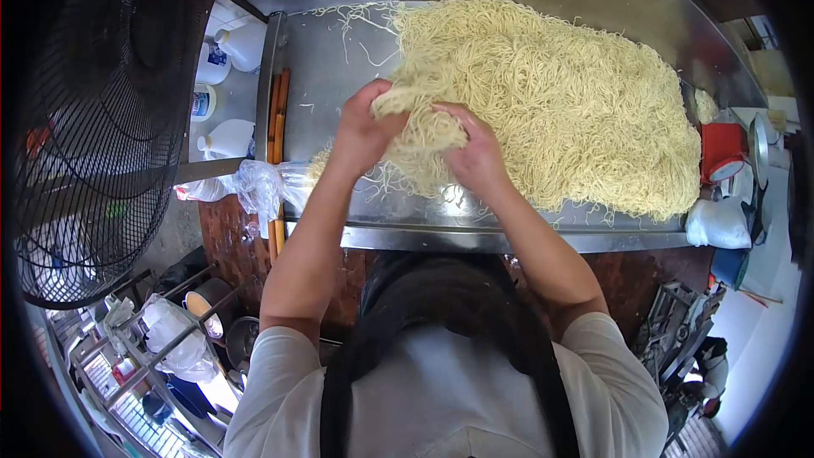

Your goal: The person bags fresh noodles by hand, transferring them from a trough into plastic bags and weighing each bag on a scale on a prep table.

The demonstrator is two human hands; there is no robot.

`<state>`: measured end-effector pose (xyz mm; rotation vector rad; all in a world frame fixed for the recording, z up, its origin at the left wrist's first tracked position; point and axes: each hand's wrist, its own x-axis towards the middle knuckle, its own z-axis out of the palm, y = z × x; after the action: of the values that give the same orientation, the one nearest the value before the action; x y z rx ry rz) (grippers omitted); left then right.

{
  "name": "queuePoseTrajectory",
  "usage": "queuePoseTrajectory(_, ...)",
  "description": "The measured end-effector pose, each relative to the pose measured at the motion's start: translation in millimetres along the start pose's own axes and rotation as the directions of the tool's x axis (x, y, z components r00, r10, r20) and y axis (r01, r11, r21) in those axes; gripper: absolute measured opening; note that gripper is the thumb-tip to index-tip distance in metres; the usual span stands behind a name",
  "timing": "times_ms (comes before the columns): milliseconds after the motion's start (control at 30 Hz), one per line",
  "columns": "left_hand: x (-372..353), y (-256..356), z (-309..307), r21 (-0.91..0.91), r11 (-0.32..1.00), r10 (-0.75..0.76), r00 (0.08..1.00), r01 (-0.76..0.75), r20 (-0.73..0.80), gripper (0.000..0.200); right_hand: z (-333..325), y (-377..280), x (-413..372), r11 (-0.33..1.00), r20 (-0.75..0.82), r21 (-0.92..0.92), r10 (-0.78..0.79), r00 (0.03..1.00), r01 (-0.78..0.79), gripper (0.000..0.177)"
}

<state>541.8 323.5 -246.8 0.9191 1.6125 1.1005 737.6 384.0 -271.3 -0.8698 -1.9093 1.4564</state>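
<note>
A broad, thick layer of pale yellow noodles (568, 102) covers the middle and right of a metal work surface (326, 51). At the heap's left edge, my left hand (366, 129) is closed round a bunch of noodles. My right hand (476, 151) grips the other side of this bunch, its fingers curled over the strands. The noodles between the hands hang loosely and are partly blurred. Loose strands lie on the metal near the top left. A clear plastic bag (261, 187) lies at the surface's left front corner, left of my left forearm.
A large black fan (93, 136) stands at the left. White jugs (231, 137) and wooden sticks (278, 119) are beside the surface. At the right are a red container (721, 146) and a white bag (717, 222). A metal rim (475, 241) runs along the front.
</note>
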Motion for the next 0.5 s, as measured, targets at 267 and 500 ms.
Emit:
queuePoseTrajectory(267,23,-97,-33,0.258,0.965,0.018,0.966,0.052,-0.260,0.056,-48,38,-47,0.763,-0.077,-0.631,0.119,0.990,-0.141,0.058)
queuePoseTrajectory(500,81,-84,46,-0.338,0.931,-0.152,0.988,0.139,-0.012,0.070,20,81,36,0.973,-0.099,-0.173,0.136,0.986,-0.152,0.047)
